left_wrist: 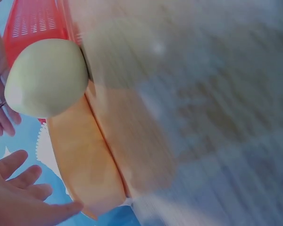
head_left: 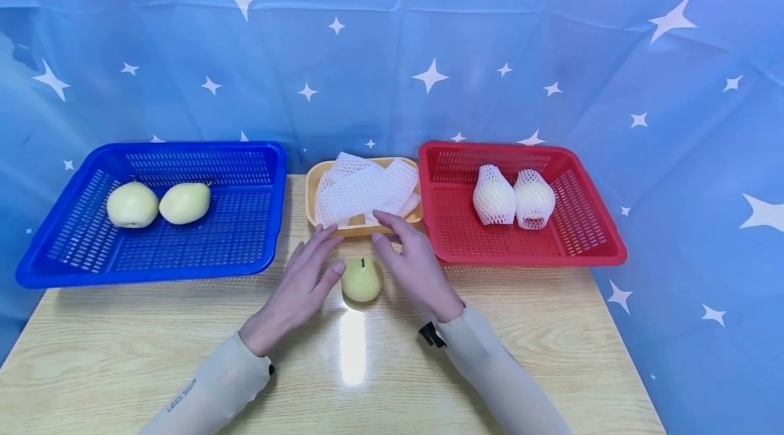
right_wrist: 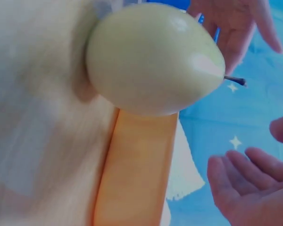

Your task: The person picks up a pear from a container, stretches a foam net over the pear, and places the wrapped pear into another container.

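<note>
A pale green pear (head_left: 361, 283) stands upright on the table, its dark stem pointing up. My left hand (head_left: 299, 286) hovers at its left side and my right hand (head_left: 421, 267) at its right, both with fingers loosely spread and holding nothing. Just behind the pear, a tan basket (head_left: 361, 231) holds several white foam net sleeves (head_left: 352, 193). In the left wrist view the pear (left_wrist: 47, 77) shows between the two hands, apart from the left fingers (left_wrist: 26, 176). The right wrist view has the right fingers (right_wrist: 245, 176) away from the pear (right_wrist: 153, 61).
To the left, a blue basket (head_left: 184, 271) contains two bare pears (head_left: 158, 204). A red basket (head_left: 523, 260) on the right has two pears in white foam nets (head_left: 513, 197). Behind everything hangs a blue cloth (head_left: 367, 54) with white stars. Wood-grain table surface (head_left: 520, 326) lies in front.
</note>
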{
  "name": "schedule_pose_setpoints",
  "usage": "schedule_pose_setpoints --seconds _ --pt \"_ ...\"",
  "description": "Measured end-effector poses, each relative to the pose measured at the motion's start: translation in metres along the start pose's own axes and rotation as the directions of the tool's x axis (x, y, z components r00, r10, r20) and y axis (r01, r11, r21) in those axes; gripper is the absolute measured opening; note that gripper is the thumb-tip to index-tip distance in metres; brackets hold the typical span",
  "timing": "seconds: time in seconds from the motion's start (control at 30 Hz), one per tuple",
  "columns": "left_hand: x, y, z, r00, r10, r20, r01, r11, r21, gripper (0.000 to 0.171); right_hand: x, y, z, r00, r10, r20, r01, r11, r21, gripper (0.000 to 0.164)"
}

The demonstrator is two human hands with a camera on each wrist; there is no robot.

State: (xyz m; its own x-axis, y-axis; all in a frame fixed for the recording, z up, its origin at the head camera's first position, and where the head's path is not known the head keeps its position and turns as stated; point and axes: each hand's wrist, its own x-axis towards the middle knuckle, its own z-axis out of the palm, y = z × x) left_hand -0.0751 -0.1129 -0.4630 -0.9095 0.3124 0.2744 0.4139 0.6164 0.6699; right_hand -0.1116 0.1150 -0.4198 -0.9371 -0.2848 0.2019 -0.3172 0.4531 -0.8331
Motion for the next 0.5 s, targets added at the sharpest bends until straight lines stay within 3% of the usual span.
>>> schedule_pose_setpoints --seconds 0.27,0.5 --pt "0.002 -0.004 0.001 0.998 -0.058 0.032 0.054 0.99 0.128 0.074 0.038 -0.003 0.015 0.992 -0.062 -0.113 0.042 0.983 -0.178 0.052" --pt "0.002 -0.006 0.003 0.995 -0.067 0.073 0.051 0.977 0.206 0.082 0.06 -0.001 0.022 0.991 -0.035 -0.127 0.003 0.97 -0.243 0.058"
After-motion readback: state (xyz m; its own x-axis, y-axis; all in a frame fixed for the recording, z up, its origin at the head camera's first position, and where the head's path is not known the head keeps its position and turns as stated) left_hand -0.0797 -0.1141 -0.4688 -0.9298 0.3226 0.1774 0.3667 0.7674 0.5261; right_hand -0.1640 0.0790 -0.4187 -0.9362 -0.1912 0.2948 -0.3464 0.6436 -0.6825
